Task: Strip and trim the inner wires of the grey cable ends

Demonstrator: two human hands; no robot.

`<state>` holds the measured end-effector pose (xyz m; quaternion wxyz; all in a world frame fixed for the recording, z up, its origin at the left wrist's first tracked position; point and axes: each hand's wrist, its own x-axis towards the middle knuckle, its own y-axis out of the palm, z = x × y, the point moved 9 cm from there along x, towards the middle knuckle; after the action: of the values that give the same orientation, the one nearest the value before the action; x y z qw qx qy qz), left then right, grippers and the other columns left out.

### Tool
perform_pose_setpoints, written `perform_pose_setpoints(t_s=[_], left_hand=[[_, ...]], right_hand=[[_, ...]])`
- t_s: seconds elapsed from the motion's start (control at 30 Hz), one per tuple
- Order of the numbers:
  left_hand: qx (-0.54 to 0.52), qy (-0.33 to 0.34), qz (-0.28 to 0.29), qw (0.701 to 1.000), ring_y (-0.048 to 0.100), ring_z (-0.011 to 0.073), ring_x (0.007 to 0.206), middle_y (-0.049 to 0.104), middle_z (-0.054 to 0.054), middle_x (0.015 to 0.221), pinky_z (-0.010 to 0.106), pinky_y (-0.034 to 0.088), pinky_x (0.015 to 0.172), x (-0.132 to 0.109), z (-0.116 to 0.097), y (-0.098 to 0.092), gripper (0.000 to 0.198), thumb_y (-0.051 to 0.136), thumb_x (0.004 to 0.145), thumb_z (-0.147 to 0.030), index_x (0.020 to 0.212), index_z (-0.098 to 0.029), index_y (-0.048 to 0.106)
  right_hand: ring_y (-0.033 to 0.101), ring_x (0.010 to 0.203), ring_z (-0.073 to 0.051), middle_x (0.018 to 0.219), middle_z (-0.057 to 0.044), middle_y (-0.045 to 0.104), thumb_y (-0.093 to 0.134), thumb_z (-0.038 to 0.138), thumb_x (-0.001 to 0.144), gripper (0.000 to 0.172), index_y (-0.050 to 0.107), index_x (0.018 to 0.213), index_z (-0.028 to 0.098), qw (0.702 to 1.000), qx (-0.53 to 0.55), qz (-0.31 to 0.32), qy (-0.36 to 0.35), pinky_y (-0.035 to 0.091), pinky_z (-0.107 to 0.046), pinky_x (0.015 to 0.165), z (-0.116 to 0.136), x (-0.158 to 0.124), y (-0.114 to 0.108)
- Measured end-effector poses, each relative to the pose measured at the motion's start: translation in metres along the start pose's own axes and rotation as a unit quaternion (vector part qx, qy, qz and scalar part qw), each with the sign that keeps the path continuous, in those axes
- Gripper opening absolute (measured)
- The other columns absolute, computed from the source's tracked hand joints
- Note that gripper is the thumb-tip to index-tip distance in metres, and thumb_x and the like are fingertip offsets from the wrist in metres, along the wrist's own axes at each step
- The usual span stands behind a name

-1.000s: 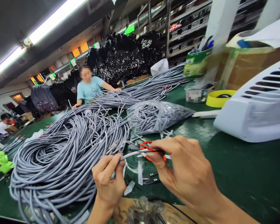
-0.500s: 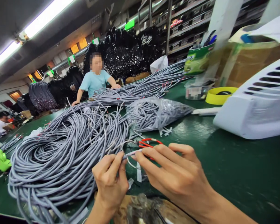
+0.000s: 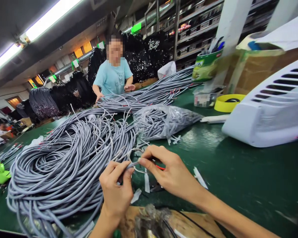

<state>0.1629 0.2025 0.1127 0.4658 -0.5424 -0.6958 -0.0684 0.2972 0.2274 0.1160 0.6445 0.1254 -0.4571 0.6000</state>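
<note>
Between the finger and thumb of my left hand (image 3: 118,185) I grip a grey cable (image 3: 132,165) close to its end. My right hand (image 3: 164,165) pinches the end of the same cable, thumb against fingertips. The exact tip is covered by my right fingers. Just behind my right fingers, a piece of red tool handle (image 3: 160,167) shows, mostly hidden by the hand. A large coil of grey cables (image 3: 72,165) lies on the green table to the left of my hands. White scraps (image 3: 147,181) lie below the held cable.
A clear plastic bag (image 3: 164,120) full of grey cable pieces lies beyond my hands. At right stand a white slotted casing (image 3: 260,122), a yellow tape roll (image 3: 228,102) and a green can of pens (image 3: 206,66). Across the table stands a person (image 3: 114,74) beside more cables.
My right hand has drawn back into a tighter pinch at the cable end, covering most of the red handles. A white strip now shows at right. The person opposite has straightened up.
</note>
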Motion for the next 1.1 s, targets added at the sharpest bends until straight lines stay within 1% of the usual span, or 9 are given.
perform_pose_setpoints(t_s=[0.13, 0.3, 0.5, 0.63, 0.77, 0.87, 0.93, 1.03, 1.1], left_hand=[[-0.039, -0.049, 0.000, 0.998, 0.057, 0.0145, 0.057, 0.064, 0.003, 0.064, 0.022, 0.043, 0.052, -0.001, 0.009, 0.001, 0.015, 0.061, 0.073, -0.013, 0.081, -0.020, 0.071], [-0.056, -0.127, -0.005, 0.990, 0.058, 0.0147, 0.060, 0.064, 0.002, 0.067, 0.022, 0.043, 0.054, -0.005, 0.022, 0.002, 0.009, 0.062, 0.072, -0.016, 0.079, -0.018, 0.066], [-0.098, -0.152, 0.060, 0.982, 0.054, 0.0153, 0.061, 0.065, 0.003, 0.069, 0.023, 0.039, 0.054, -0.002, 0.020, 0.015, 0.013, 0.059, 0.070, -0.012, 0.077, -0.018, 0.068], [-0.133, -0.163, 0.122, 0.970, 0.051, 0.0154, 0.063, 0.061, 0.004, 0.069, 0.023, 0.037, 0.056, -0.003, 0.022, 0.027, 0.013, 0.057, 0.075, -0.016, 0.081, -0.018, 0.069], [-0.225, -0.167, 0.170, 0.945, 0.050, 0.0156, 0.068, 0.058, 0.004, 0.073, 0.023, 0.036, 0.059, -0.004, 0.025, 0.038, 0.013, 0.053, 0.080, -0.025, 0.079, -0.017, 0.063], [-0.262, -0.162, 0.178, 0.935, 0.047, 0.0134, 0.066, 0.054, 0.002, 0.071, 0.022, 0.035, 0.060, -0.003, 0.025, 0.041, 0.014, 0.055, 0.080, -0.028, 0.076, -0.016, 0.060], [-0.296, -0.156, 0.182, 0.925, 0.044, 0.0113, 0.061, 0.050, 0.000, 0.065, 0.021, 0.034, 0.057, -0.004, 0.023, 0.043, 0.020, 0.057, 0.080, -0.032, 0.067, -0.016, 0.057], [-0.413, -0.171, 0.192, 0.874, 0.037, 0.0053, 0.046, 0.044, -0.002, 0.059, 0.017, 0.028, 0.043, -0.008, 0.019, 0.048, 0.036, 0.059, 0.077, -0.039, 0.054, -0.015, 0.045], [-0.480, -0.204, 0.186, 0.833, 0.031, 0.0007, 0.036, 0.046, -0.004, 0.060, 0.014, 0.019, 0.034, -0.010, 0.020, 0.051, 0.038, 0.062, 0.075, -0.040, 0.056, -0.016, 0.038]], right_hand=[[0.046, 0.050, -0.012, 0.054, 0.001, 0.052, 0.046, 0.029, 0.082, 0.025, 0.048, 0.059, 0.020, 0.992, 0.100, 0.030, 0.077, 0.037, -0.023, 0.047, -0.013, 0.000, 0.010], [0.047, 0.049, -0.012, 0.053, 0.001, 0.052, 0.046, 0.033, 0.082, 0.025, 0.047, 0.060, 0.021, 0.989, 0.101, 0.030, 0.101, 0.037, -0.023, 0.046, -0.016, -0.001, 0.013], [0.048, 0.047, -0.013, 0.052, 0.001, 0.053, 0.047, 0.035, 0.080, 0.025, 0.049, 0.060, 0.021, 0.992, 0.055, 0.020, 0.113, 0.037, -0.024, 0.048, -0.019, -0.005, 0.010], [0.048, 0.048, -0.012, 0.053, 0.001, 0.053, 0.049, 0.042, 0.078, 0.027, 0.050, 0.061, 0.021, 0.977, 0.126, 0.010, 0.173, 0.039, -0.023, 0.046, -0.028, -0.007, 0.009], [0.044, 0.047, -0.011, 0.051, 0.002, 0.049, 0.054, 0.050, 0.072, 0.033, 0.051, 0.058, 0.020, 0.953, 0.200, -0.020, 0.225, 0.035, -0.023, 0.043, -0.033, -0.009, 0.011], [0.039, 0.046, -0.009, 0.050, 0.003, 0.044, 0.059, 0.054, 0.066, 0.039, 0.050, 0.054, 0.019, 0.924, 0.264, -0.055, 0.273, 0.031, -0.022, 0.041, -0.045, -0.009, 0.011], [0.032, 0.042, -0.007, 0.048, 0.006, 0.038, 0.065, 0.057, 0.059, 0.042, 0.047, 0.053, 0.019, 0.883, 0.318, -0.100, 0.331, 0.026, -0.020, 0.036, -0.064, -0.011, 0.006], [0.015, 0.036, -0.003, 0.044, 0.012, 0.023, 0.073, 0.053, 0.048, 0.048, 0.036, 0.051, 0.021, 0.794, 0.390, -0.224, 0.409, 0.012, -0.017, 0.030, -0.094, -0.018, -0.016], [0.013, 0.036, -0.001, 0.044, 0.013, 0.024, 0.076, 0.046, 0.045, 0.048, 0.037, 0.053, 0.020, 0.772, 0.427, -0.250, 0.399, 0.009, -0.015, 0.031, -0.095, -0.015, -0.024]])
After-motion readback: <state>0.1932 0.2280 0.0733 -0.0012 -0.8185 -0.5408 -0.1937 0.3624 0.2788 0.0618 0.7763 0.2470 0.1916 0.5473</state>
